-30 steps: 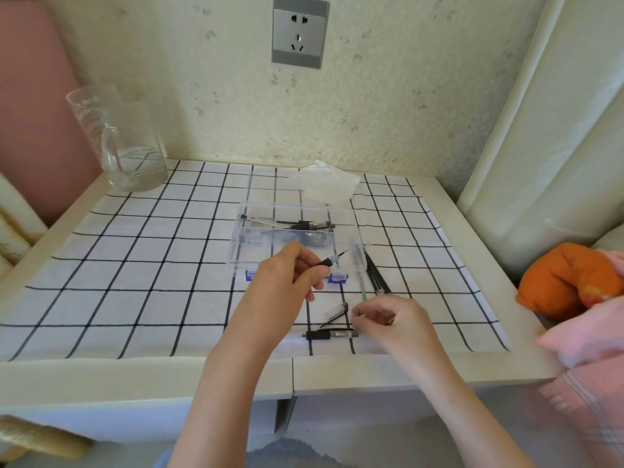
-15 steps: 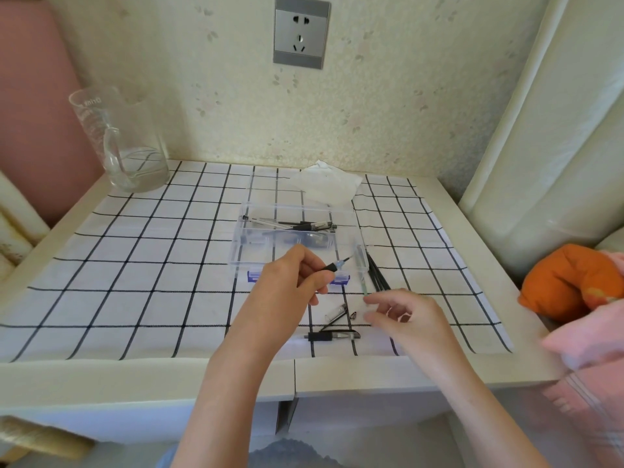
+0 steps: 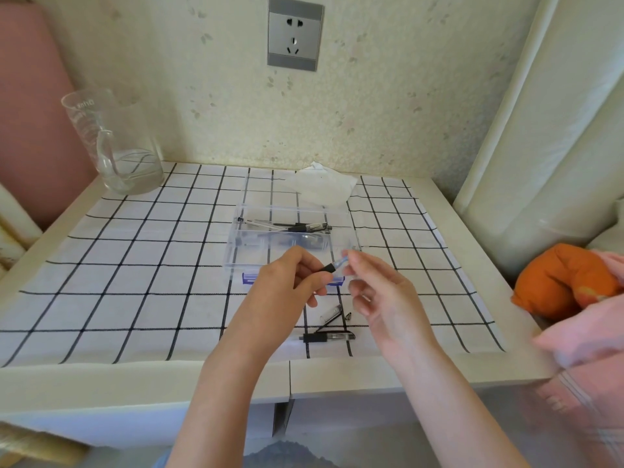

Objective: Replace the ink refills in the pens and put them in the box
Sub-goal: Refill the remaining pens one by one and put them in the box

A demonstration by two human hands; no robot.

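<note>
My left hand (image 3: 287, 292) grips a short black pen section (image 3: 329, 267) just in front of the clear plastic box (image 3: 290, 211). My right hand (image 3: 381, 298) pinches a thin clear tube (image 3: 341, 262) with thumb and forefinger, and its end meets the black section. The tube is blurred and mostly hidden by the fingers. Inside the box lie a few assembled pens (image 3: 297, 227). On the checked cloth below my hands lie a clear barrel piece (image 3: 332, 312), a small tip (image 3: 348, 315) and a black-and-clear pen piece (image 3: 327, 337).
A glass jug (image 3: 114, 143) stands at the table's back left corner. A crumpled white tissue (image 3: 324, 187) lies behind the box. An orange cushion (image 3: 560, 282) and pink fabric (image 3: 587, 336) press against the right table edge. A wall socket (image 3: 294, 33) sits above.
My right hand picked the clear tube off the cloth, rose and moved left, bringing it to the black section in my left hand. My left hand stayed almost still.
</note>
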